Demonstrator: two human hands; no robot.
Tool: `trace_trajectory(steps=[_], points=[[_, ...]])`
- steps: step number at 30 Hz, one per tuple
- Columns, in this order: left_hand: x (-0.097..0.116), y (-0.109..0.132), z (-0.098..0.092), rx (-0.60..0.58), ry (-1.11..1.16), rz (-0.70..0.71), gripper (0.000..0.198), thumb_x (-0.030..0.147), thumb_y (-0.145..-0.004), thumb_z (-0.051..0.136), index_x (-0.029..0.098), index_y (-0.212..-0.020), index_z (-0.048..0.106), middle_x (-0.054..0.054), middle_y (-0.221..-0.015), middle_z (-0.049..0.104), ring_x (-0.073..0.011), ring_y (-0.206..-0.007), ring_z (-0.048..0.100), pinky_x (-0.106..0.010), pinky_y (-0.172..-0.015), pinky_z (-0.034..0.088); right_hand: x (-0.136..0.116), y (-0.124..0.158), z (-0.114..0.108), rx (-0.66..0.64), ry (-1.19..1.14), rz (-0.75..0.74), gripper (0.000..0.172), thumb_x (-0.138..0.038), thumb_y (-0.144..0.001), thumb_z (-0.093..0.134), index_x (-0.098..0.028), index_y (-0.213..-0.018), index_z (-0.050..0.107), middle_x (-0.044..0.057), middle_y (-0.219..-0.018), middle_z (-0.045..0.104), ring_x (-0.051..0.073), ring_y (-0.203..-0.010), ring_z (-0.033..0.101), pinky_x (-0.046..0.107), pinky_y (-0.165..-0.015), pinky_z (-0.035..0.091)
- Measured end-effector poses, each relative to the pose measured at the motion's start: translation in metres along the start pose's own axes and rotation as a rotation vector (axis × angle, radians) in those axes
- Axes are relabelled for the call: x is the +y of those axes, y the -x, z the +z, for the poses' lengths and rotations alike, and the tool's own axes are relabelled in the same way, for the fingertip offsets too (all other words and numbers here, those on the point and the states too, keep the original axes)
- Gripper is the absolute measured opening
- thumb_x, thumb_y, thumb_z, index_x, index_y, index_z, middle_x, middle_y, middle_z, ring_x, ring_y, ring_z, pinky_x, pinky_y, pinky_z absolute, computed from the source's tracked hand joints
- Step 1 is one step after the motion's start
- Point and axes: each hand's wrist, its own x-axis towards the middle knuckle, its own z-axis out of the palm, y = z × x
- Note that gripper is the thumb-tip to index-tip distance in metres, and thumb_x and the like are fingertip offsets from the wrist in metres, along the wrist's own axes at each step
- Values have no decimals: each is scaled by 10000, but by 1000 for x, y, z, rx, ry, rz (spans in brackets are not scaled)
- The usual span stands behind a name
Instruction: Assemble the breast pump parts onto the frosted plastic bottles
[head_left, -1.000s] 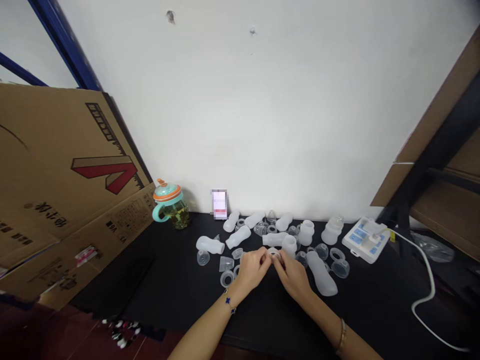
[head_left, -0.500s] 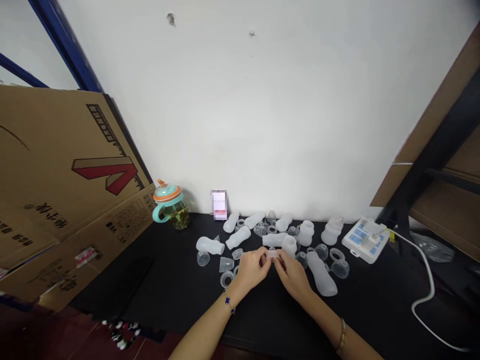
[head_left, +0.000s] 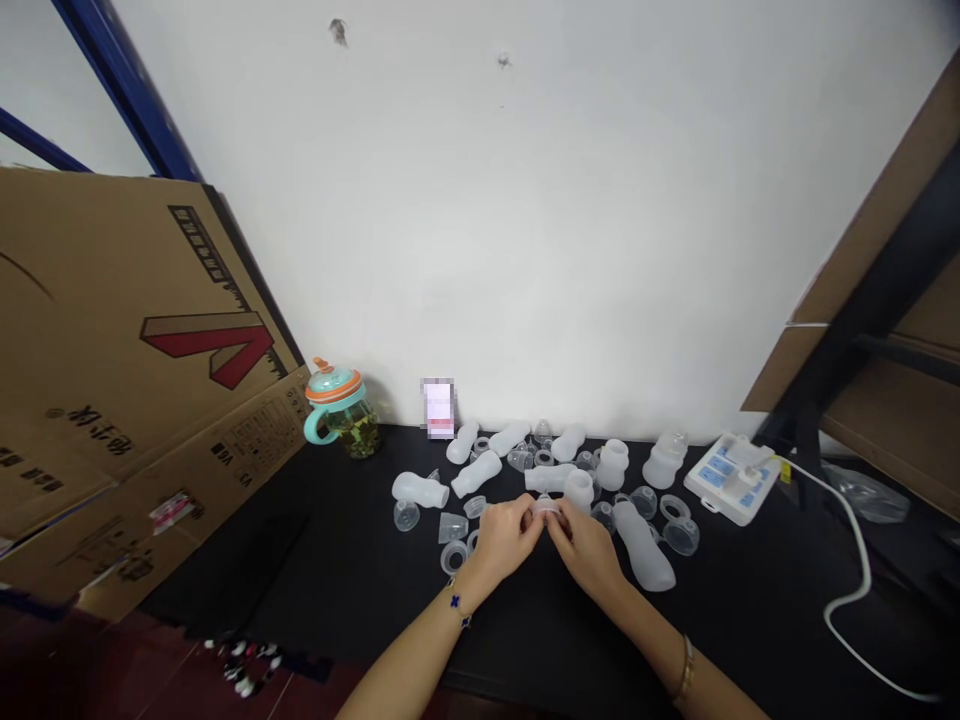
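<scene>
At lower centre, a whitish ring point(head_left: 545, 506), presumably light and stiff, is being pinched by opposite sides between the left grip point(head_left: 506, 537) and right grip point(head_left: 587, 545).

The ring point(head_left: 545, 507) you held was translucent white, the bottles point(head_left: 643, 548) frosted white, the surface point(head_left: 360, 570) before you black. Your left bracelet point(head_left: 454, 601) showed blue motifs on gold; your right bangle point(head_left: 685, 672) was gold. You had a mug point(head_left: 358, 434) with turquoise handle point(head_left: 313, 428) and orange-banded lid point(head_left: 334, 378), a brown carton point(head_left: 82, 260) printed red and black, and a white power strip point(head_left: 739, 512) with blue panels.
</scene>
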Motion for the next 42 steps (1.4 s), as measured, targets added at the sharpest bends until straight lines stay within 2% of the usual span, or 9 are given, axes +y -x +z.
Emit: trace_trajectory(steps=[9, 15, 21, 23, 27, 33, 36, 42], points=[[0, 0, 0, -2, 1, 0, 263, 293, -936, 532, 194, -695, 563, 13, -613, 630, -125, -547, 582, -228, -553, 320, -2, 2, -1, -5, 13, 5, 301, -401, -1001, 379, -224, -842, 563, 3, -665, 658, 187, -580, 631, 262, -539, 331], [2, 1, -2, -4, -51, 19, 256, 297, -973, 476, 200, -764, 587, 1, -640, 643, -143, -579, 608, -239, -565, 320, -4, 2, -2, 22, 17, 7, 311, -408, -1005, 367, -224, -841, 557, -4, -656, 644, 180, -576, 629, 256, -540, 331], [2, 0, -2, -7, -92, 1, 272, 276, -973, 476, 198, -741, 596, -7, -641, 647, -151, -587, 610, -253, -565, 294, -5, 2, -1, 20, 50, -1, 341, -395, -1003, 376, -224, -747, 525, -12, -628, 625, 161, -564, 609, 256, -527, 310], [1, -1, 0, -7, -92, -4, 264, 262, -958, 493, 197, -727, 603, -5, -635, 648, -149, -584, 605, -254, -564, 292, -4, 2, 0, 13, 70, 5, 328, -392, -999, 380, -223, -779, 554, -5, -648, 648, 167, -579, 624, 258, -527, 315], [-2, -1, 3, -4, -72, -2, 226, 232, -905, 549, 194, -690, 608, 5, -637, 650, -139, -591, 595, -248, -565, 298, -2, 2, 1, 22, 81, 25, 270, -397, -985, 411, -221, -966, 615, 7, -706, 700, 180, -609, 655, 257, -538, 340], [-1, -1, 2, 52, 9, -37, 162, 220, -878, 567, 196, -727, 622, 10, -688, 643, -133, -628, 585, -232, -595, 349, -1, 1, 2, 24, 109, 16, 347, -418, -1000, 389, -226, -760, 551, -3, -646, 647, 173, -583, 629, 250, -518, 310], [1, -1, 0, 65, 52, -44, 131, 230, -876, 567, 195, -768, 633, 4, -719, 646, -137, -645, 593, -228, -610, 375, 0, 1, 3, 31, 61, 12, 355, -424, -1012, 372, -227, -768, 540, -5, -656, 639, 173, -591, 623, 251, -531, 328], [2, -1, -2, 32, 3, 7, 190, 224, -896, 541, 194, -731, 631, -11, -710, 642, -147, -650, 591, -241, -610, 367, -1, 1, 0, -5, -1, 24, 335, -426, -1012, 375, -227, -832, 574, 12, -714, 675, 182, -612, 634, 258, -545, 359]])
